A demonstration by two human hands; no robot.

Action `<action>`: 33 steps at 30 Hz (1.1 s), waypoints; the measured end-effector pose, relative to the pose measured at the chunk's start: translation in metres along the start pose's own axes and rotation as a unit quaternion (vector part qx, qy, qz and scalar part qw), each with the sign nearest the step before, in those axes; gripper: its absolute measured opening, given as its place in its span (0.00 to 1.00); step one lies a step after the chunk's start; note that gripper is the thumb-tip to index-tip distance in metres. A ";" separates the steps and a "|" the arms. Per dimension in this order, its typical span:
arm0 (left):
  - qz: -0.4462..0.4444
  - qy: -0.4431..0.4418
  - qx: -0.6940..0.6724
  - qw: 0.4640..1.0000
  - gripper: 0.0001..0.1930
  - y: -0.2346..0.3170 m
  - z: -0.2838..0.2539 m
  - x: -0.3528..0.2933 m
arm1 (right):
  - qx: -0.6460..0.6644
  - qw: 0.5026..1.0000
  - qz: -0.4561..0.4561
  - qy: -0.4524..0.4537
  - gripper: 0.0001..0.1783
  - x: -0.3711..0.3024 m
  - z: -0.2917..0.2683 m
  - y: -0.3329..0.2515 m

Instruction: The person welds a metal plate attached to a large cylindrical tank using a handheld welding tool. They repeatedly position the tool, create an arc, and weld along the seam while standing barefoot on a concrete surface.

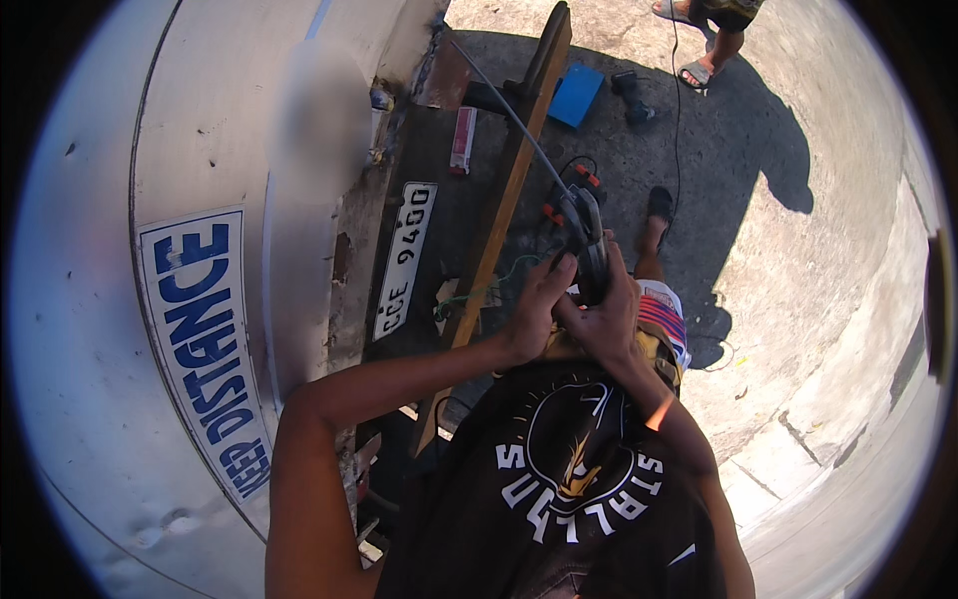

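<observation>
Both my hands are closed around a plier-like clamp tool (592, 250) with silver jaws and dark handles, in front of my waist. My left hand (544, 299) grips it from the left, thumb up along the handle. My right hand (611, 314) wraps it from the right, its fingers partly hidden. From the tool's jaws a long thin grey rod (509, 112) slants up and left, passing over a long brown bar (504, 195). Where the rod's far tip shows, it is near a rusty plate (442, 75) by the vehicle's edge; I cannot tell whether they touch.
On my left stands a silver vehicle body (205, 110) with a licence plate (404, 262) below it. A red-and-white box (462, 140), blue case (577, 95), dark power tool (631, 97) and orange-black item (576, 195) lie ahead. A cable (677, 110) crosses the concrete near another person's feet (699, 72).
</observation>
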State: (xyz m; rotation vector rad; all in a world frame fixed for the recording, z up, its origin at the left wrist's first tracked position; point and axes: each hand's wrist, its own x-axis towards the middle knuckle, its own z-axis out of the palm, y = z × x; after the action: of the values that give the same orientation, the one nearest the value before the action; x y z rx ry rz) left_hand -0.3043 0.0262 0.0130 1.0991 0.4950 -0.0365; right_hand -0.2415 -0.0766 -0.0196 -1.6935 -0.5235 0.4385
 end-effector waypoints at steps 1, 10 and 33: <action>0.021 0.031 -0.015 0.999 0.27 -0.002 0.001 -0.001 | -0.013 1.000 -0.017 0.007 0.39 0.001 0.003 0.000; 0.045 0.082 -0.033 0.995 0.22 -0.013 -0.009 -0.001 | -0.008 1.000 0.015 -0.019 0.37 0.006 0.011 -0.005; -0.011 0.000 0.033 0.999 0.18 -0.007 -0.002 -0.001 | 0.098 0.995 0.005 0.031 0.22 0.017 -0.012 0.021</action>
State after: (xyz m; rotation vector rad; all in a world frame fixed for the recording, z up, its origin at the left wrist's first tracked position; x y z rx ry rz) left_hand -0.3079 0.0246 0.0065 1.1591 0.5089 -0.0717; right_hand -0.2186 -0.0794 -0.0379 -1.5162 -0.4132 0.4298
